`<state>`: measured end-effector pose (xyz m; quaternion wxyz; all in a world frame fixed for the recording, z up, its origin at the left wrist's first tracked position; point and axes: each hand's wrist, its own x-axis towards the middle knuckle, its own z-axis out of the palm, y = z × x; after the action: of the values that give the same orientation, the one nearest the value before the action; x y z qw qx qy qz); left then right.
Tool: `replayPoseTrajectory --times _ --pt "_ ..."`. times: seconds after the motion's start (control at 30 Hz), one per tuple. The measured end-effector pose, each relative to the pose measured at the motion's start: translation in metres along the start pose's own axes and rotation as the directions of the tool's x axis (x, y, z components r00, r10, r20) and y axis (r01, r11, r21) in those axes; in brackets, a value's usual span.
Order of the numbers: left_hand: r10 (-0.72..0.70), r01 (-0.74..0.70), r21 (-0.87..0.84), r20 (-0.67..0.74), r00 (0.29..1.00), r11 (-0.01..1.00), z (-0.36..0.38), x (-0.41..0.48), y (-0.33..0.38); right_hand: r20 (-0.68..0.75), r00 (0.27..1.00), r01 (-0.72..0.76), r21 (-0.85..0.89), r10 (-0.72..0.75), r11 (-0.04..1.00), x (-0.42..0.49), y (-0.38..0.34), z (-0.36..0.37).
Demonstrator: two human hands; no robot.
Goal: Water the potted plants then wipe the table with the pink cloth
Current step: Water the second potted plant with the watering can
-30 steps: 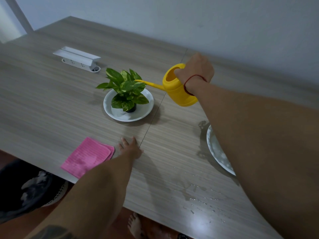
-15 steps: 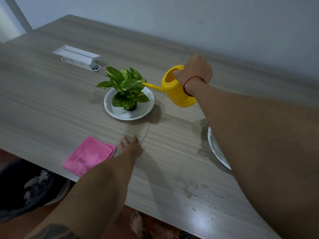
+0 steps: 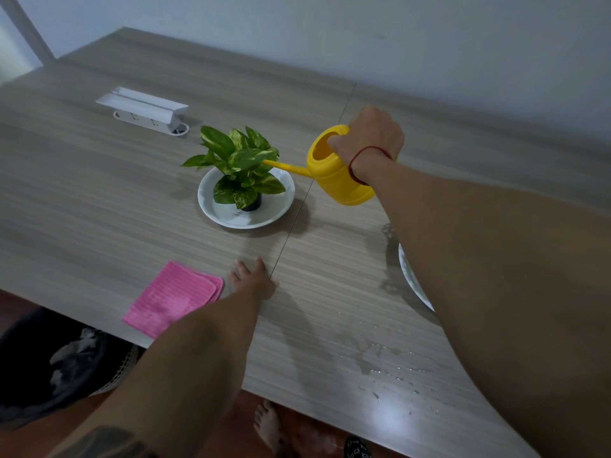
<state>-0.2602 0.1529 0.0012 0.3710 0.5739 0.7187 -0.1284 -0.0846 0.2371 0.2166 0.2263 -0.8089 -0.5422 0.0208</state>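
Note:
A small green potted plant (image 3: 238, 164) stands in a black pot on a white plate (image 3: 281, 206) at the table's middle. My right hand (image 3: 370, 140) grips the handle of a yellow watering can (image 3: 334, 173), held tilted to the right of the plant, its thin spout reaching into the leaves. A folded pink cloth (image 3: 172, 299) lies near the table's front edge. My left hand (image 3: 253, 279) rests flat on the table just right of the cloth, fingers spread. A second white plate (image 3: 410, 279) is mostly hidden behind my right forearm.
A white power strip with a raised lid (image 3: 145, 112) sits at the back left. Spilled water drops (image 3: 390, 371) lie on the table near the front edge. A dark basket (image 3: 59, 368) stands on the floor under the front left edge. A wall runs behind the table.
The watering can's spout has shifted slightly to the right, with its tip staying among the plant's leaves. My left hand has stayed flat by the cloth.

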Motion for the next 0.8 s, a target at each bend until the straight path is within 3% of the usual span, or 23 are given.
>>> replayPoseTrajectory --times 0.8 --pt "-0.005 0.005 -0.010 0.005 1.000 1.000 -0.001 -0.001 -0.001 -0.060 0.998 0.018 0.007 -0.018 1.000 0.006 -0.016 -0.002"
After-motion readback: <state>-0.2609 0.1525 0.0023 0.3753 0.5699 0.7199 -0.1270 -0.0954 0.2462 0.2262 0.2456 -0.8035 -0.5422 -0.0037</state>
